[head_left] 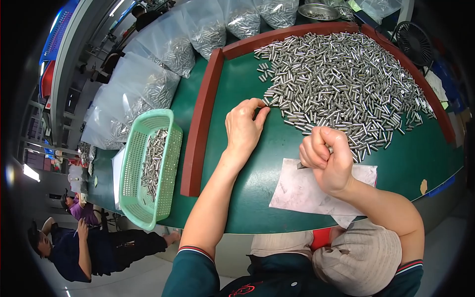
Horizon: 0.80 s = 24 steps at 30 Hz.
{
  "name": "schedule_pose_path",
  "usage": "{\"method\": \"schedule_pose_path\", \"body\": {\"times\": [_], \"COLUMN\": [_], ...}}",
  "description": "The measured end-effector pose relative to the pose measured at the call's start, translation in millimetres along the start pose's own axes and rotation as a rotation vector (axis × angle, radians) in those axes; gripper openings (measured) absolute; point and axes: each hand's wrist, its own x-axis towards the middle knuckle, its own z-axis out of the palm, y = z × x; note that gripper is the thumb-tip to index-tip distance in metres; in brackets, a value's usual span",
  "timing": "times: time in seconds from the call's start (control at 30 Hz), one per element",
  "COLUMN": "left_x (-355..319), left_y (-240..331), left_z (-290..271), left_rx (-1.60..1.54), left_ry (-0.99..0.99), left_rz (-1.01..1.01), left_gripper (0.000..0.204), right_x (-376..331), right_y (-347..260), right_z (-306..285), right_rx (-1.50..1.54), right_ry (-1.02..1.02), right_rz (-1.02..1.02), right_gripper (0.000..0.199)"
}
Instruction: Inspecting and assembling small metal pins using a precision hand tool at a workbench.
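A broad heap of short, shiny metal pins (336, 79) covers the far right part of the green tabletop. At the heap's left edge is my left hand (242, 126), its thumb and forefinger drawn together on a metal pin (266, 101). My right hand (326, 161) is closed in a loose fist in front of the heap's near edge. A small dark end (300, 166) shows below its fingers; the rest is hidden in the fist. Under that hand lies a smudged whitish sheet (292, 190).
Dark red bars (200, 128) border the work area. Beyond the left bar stands a pale green basket (173, 163) holding pins. Clear bags of pins (178, 52) line the back left. A black fan (414, 43) and a metal bowl (319, 6) are at the back right.
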Motion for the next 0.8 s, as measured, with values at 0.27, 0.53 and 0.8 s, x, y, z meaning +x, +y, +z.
{"method": "schedule_pose_path", "body": {"times": [0.27, 0.53, 0.8], "left_x": [0, -5, -4], "left_y": [-8, -26, -29], "left_z": [-17, -33, -37], "left_rx": [0.024, -0.069, 0.100], "left_ry": [-0.062, -0.128, -0.042], "left_rz": [-0.073, -0.225, -0.190], "left_gripper": [0.006, 0.012, 0.013], "right_x": [2, 0, 2], "right_y": [-2, 0, -1], "right_z": [1, -1, -1], "right_rx": [0.030, 0.016, 0.015], "right_ry": [0.007, 0.013, 0.017], "right_rz": [0.019, 0.023, 0.021], "right_gripper": [0.037, 0.036, 0.035]}}
